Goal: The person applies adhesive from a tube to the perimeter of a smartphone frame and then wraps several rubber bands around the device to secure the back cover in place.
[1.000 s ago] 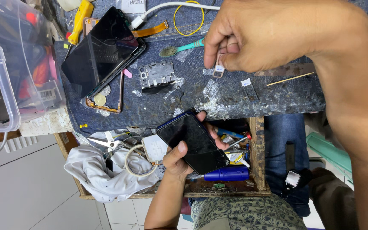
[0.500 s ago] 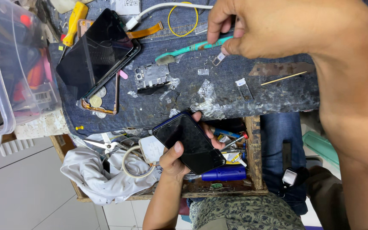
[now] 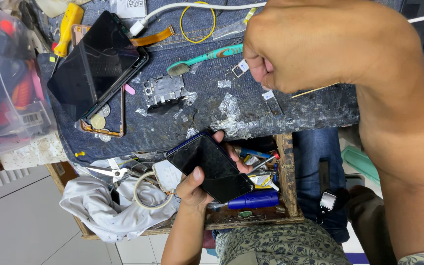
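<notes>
Head view: the right hand (image 3: 320, 46), large and close to the camera, is clenched over the denim-covered bench (image 3: 251, 118), fingertips pinching a small metal tray (image 3: 240, 68) just beside a green toothbrush (image 3: 207, 56). Well below, the left hand (image 3: 197, 184) grasps a dark phone (image 3: 212, 167) by its edges.

The right hand (image 3: 315, 46) is closed near a small metal tray (image 3: 240, 68) on the denim-covered table (image 3: 290, 110), beside a teal toothbrush (image 3: 207, 56). The left hand (image 3: 197, 184) holds a dark phone (image 3: 217, 167).
</notes>
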